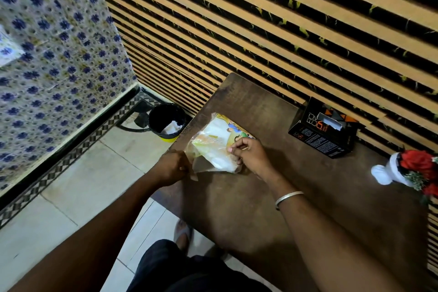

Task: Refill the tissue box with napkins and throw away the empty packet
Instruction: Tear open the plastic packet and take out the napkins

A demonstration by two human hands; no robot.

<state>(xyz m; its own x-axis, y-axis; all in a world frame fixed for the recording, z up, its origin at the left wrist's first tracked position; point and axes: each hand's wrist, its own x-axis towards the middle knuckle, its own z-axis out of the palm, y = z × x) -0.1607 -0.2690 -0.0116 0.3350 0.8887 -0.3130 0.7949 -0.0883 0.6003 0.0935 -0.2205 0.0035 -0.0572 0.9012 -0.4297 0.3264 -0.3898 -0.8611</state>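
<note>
Napkins are not yet out: the packet (218, 142) lies on the brown table (248, 208) near its left edge, just above the bin (167, 122) on the floor — handy for throwing it away later. Left hand (171, 168) is closed on the clear plastic flap at the packet's near end. Right hand (248, 153) pinches the top of the wrapper with curled fingers, probably to pull it open. The tissue box (323, 131) waits well apart, against the wall.
</note>
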